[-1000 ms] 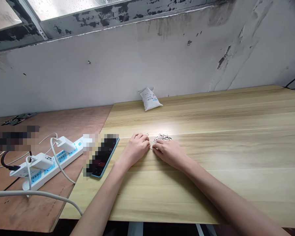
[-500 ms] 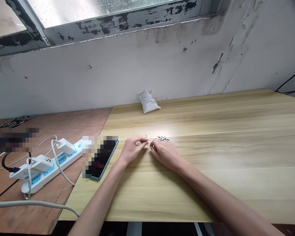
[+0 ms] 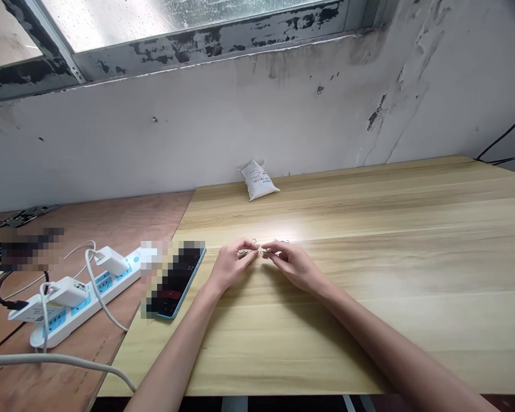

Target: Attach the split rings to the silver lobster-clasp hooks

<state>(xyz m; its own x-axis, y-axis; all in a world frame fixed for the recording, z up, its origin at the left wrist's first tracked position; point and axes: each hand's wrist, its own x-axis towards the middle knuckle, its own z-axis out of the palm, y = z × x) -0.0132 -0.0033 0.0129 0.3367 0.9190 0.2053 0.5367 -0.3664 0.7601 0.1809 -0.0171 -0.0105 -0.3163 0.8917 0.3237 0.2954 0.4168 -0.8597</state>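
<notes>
left hand (image 3: 232, 264): raised just off the surface (image 3: 369, 274), thumb and forefinger pinched together on a small metal ring (image 3: 242, 250).
right hand (image 3: 292, 263): facing the left hand, fingertips nearly meeting it, pinched on a small metal clasp (image 3: 265, 252); exact grip too small to tell.
ring and clasp: held between the two hands, touching or almost so; whether they are linked cannot be told.
metal pile (image 3: 282, 242): small loose metal bits on the surface, just behind the right hand, mostly hidden by the fingers.
stray ring (image 3: 254, 240): lies alone just left of the metal pile, behind the left hand's fingers.
progress: judging by this, one ring-and-clasp pair is in hand and being put together; no finished pieces laid apart that I can see, and the metal pile looks mostly unworked, so most is left.
white packet (image 3: 257, 179): well behind the metal pile, against the wall.
phone (image 3: 177, 279): left of the metal pile, at the surface's left edge, screen up.
power strip (image 3: 86, 292): further left than the phone, on the neighbouring brown board, white chargers plugged in.
</notes>
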